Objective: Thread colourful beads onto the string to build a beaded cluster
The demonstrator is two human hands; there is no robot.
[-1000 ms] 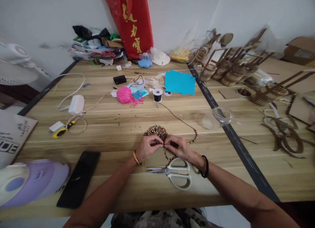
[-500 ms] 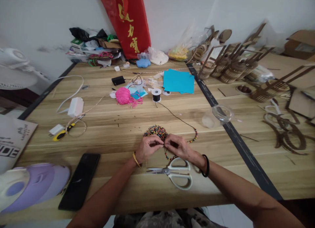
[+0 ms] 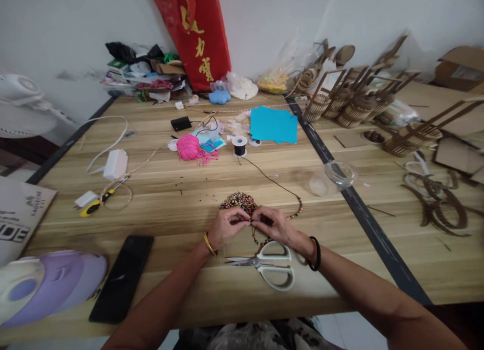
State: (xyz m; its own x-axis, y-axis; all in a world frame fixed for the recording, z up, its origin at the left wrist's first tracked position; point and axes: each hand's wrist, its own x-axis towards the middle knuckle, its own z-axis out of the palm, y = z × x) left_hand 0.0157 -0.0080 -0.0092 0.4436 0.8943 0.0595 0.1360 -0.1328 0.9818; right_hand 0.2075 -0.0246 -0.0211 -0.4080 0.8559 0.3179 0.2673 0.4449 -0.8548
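Both hands meet fingertip to fingertip just in front of a pile of small multicoloured beads (image 3: pixel 238 200). My left hand (image 3: pixel 228 226) is closed in a pinch; whatever lies between its fingertips is too small to make out. Opposite it, my right hand (image 3: pixel 275 224) pinches the dark beading cord (image 3: pixel 253 234), which hangs below the fingers with a few beads on it. More strung beads (image 3: pixel 300 209) curve out to the right, and their cord runs back to a spool of black cord (image 3: pixel 239 146). White-handled scissors (image 3: pixel 260 263) lie under the hands, blades pointing left.
A black phone (image 3: pixel 121 278) and a lilac device (image 3: pixel 56 284) lie at the left front. Pink yarn (image 3: pixel 188 147) and blue sheets (image 3: pixel 274 125) are farther back. A clear tape roll (image 3: pixel 341 174) and small bamboo baskets (image 3: pixel 353 108) are on the right. A yellow cutter (image 3: pixel 91 208) lies left.
Both hands keep their pinch at nearly the same spot. The whole view has shifted very slightly; nothing on the table has visibly moved.
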